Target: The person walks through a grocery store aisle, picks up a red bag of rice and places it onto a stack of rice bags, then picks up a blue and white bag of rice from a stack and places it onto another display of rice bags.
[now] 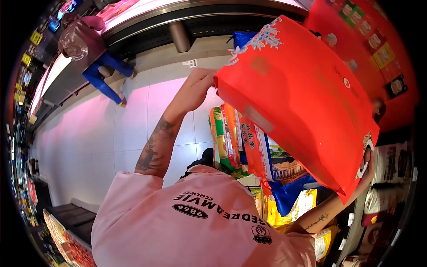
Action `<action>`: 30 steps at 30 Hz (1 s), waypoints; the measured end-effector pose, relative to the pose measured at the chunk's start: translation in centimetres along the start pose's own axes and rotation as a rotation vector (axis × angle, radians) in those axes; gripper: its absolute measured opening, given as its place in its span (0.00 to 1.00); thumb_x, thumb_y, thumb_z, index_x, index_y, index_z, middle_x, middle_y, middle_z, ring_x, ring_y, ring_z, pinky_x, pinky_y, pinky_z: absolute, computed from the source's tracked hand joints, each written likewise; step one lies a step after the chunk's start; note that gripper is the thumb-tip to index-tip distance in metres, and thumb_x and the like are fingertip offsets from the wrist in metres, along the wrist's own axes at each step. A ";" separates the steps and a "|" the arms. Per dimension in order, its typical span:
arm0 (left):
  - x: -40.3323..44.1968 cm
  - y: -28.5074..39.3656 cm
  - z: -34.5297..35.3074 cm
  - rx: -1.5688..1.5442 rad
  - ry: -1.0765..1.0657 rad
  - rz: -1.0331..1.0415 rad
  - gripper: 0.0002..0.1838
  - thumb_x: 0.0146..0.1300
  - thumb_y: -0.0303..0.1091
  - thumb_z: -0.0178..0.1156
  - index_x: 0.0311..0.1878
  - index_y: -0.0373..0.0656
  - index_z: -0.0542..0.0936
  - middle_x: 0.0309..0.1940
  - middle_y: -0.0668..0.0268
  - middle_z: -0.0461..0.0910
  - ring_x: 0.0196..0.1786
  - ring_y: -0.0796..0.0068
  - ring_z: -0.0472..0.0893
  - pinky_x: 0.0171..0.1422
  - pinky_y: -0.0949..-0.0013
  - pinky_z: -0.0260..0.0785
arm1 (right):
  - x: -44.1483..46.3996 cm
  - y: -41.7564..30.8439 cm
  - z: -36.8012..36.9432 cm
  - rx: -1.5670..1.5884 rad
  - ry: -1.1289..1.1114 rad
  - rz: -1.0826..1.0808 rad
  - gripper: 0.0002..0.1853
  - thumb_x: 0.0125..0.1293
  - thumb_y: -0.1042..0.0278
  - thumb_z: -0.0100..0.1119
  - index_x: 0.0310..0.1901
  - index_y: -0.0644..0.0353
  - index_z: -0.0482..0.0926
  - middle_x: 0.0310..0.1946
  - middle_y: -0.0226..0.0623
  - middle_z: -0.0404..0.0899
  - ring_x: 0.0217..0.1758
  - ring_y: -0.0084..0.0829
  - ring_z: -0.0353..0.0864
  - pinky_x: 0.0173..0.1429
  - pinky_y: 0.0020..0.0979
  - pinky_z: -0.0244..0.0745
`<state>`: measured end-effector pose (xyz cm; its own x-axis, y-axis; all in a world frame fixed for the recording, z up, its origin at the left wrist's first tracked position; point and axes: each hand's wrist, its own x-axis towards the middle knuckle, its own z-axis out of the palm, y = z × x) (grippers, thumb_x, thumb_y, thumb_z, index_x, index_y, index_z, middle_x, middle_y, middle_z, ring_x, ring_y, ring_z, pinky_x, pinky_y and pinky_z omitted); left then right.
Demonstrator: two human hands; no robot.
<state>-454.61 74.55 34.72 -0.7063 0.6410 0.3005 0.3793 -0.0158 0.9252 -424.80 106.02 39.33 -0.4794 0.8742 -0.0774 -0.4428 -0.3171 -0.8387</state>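
Note:
A large red carton [293, 98] with a decorated edge slants in front of me, filling much of the upper right. My left hand [200, 86] is closed on its left corner. On the far right, fingers of my right hand [367, 161] show at a white-rimmed cutout in the carton's edge, gripping it there; the rest of that hand is partly hidden. Beneath the carton stand colourful printed packages [235, 138], among them a blue bag [287, 196] and yellow packs [302, 207].
A red display wall with product pictures [383, 54] rises at upper right. Shelves [387, 187] with goods run down the right side. A long counter [178, 20] spans the back. Another person [89, 46] in blue trousers stands beside it, on the pale tiled floor [111, 133].

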 end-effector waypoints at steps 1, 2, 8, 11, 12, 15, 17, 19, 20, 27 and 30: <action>-0.5 -0.4 -0.1 -0.072 0.002 -0.113 0.23 0.64 0.46 0.44 0.35 0.31 0.77 0.25 0.61 0.77 0.28 0.73 0.73 0.37 0.71 0.67 | 0.3 -0.3 0.1 -0.001 -0.033 0.022 0.09 0.63 0.63 0.52 0.27 0.56 0.73 0.15 0.18 0.55 0.19 0.12 0.55 0.29 0.16 0.56; -1.0 -0.5 -0.3 -0.149 0.001 -0.228 0.25 0.65 0.49 0.45 0.38 0.33 0.77 0.27 0.61 0.78 0.29 0.74 0.74 0.37 0.72 0.68 | 0.5 -0.3 0.4 -0.062 -0.028 0.007 0.09 0.63 0.62 0.52 0.29 0.58 0.74 0.15 0.19 0.55 0.19 0.13 0.55 0.30 0.15 0.57; 2.9 1.8 0.1 -0.467 -0.107 -0.439 0.32 0.62 0.58 0.48 0.56 0.37 0.70 0.50 0.63 0.76 0.49 0.76 0.77 0.54 0.71 0.68 | -1.2 0.1 3.4 -0.132 0.067 -0.118 0.10 0.64 0.63 0.50 0.30 0.60 0.74 0.15 0.20 0.54 0.18 0.14 0.55 0.31 0.15 0.58; 4.3 2.9 1.2 -0.460 -0.272 -0.408 0.33 0.59 0.57 0.53 0.57 0.38 0.69 0.51 0.59 0.75 0.49 0.76 0.78 0.53 0.73 0.70 | 1.1 -0.3 -0.3 0.113 -0.422 -0.006 0.07 0.68 0.69 0.44 0.32 0.58 0.70 0.15 0.21 0.54 0.15 0.13 0.53 0.23 0.16 0.53; 4.5 3.1 1.3 -0.490 -0.296 -0.417 0.34 0.58 0.57 0.54 0.57 0.37 0.68 0.51 0.58 0.75 0.48 0.76 0.78 0.52 0.74 0.71 | 0.5 -0.4 0.1 -0.009 -0.389 -0.050 0.05 0.68 0.69 0.44 0.33 0.57 0.68 0.15 0.21 0.54 0.14 0.14 0.51 0.20 0.16 0.50; 4.8 2.8 1.3 -0.502 -0.328 -0.404 0.33 0.58 0.56 0.54 0.56 0.36 0.69 0.50 0.57 0.76 0.45 0.76 0.80 0.50 0.74 0.72 | -0.4 0.1 -0.3 -0.140 -0.302 -0.152 0.06 0.68 0.70 0.44 0.31 0.56 0.66 0.14 0.21 0.53 0.11 0.14 0.50 0.17 0.16 0.48; 4.7 2.9 0.5 -0.538 -0.400 -0.420 0.30 0.60 0.54 0.53 0.55 0.36 0.70 0.50 0.58 0.76 0.45 0.77 0.79 0.50 0.75 0.71 | -2.6 0.1 0.9 -0.179 -0.279 -0.158 0.06 0.67 0.69 0.44 0.31 0.55 0.66 0.14 0.21 0.53 0.10 0.14 0.50 0.15 0.17 0.47; 4.5 2.1 0.1 -0.544 -0.460 -0.364 0.28 0.61 0.51 0.52 0.55 0.36 0.70 0.50 0.60 0.76 0.46 0.78 0.78 0.50 0.76 0.71 | -5.7 0.4 3.2 -0.253 -0.141 -0.230 0.12 0.67 0.67 0.45 0.25 0.54 0.63 0.14 0.21 0.53 0.10 0.15 0.50 0.15 0.18 0.47; 4.5 1.6 -0.2 -0.543 -0.491 -0.336 0.27 0.62 0.50 0.51 0.54 0.36 0.71 0.50 0.60 0.76 0.46 0.79 0.78 0.51 0.76 0.70 | -7.0 0.6 4.0 -0.228 -0.058 -0.227 0.13 0.66 0.66 0.46 0.23 0.53 0.61 0.14 0.21 0.53 0.10 0.15 0.49 0.15 0.18 0.46; 1.2 -1.6 -1.6 -0.763 -0.540 -0.380 0.26 0.58 0.48 0.57 0.52 0.37 0.71 0.35 0.67 0.77 0.28 0.86 0.74 0.28 0.81 0.66 | -16.6 1.9 8.4 -0.176 0.237 -0.260 0.17 0.64 0.60 0.51 0.20 0.50 0.60 0.13 0.19 0.51 0.14 0.11 0.51 0.20 0.16 0.50; -0.5 -1.8 -2.6 -0.817 -0.648 -0.509 0.28 0.60 0.49 0.55 0.52 0.33 0.70 0.44 0.61 0.78 0.40 0.79 0.80 0.44 0.77 0.72 | -21.0 3.1 9.1 -0.230 0.449 -0.371 0.17 0.64 0.57 0.52 0.20 0.51 0.61 0.12 0.19 0.52 0.14 0.12 0.52 0.22 0.15 0.52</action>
<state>-456.46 72.25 33.48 -0.1385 0.9847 -0.1055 -0.5264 0.0170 0.8501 -423.02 83.34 43.26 0.0620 0.9960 0.0642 -0.3201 0.0808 -0.9439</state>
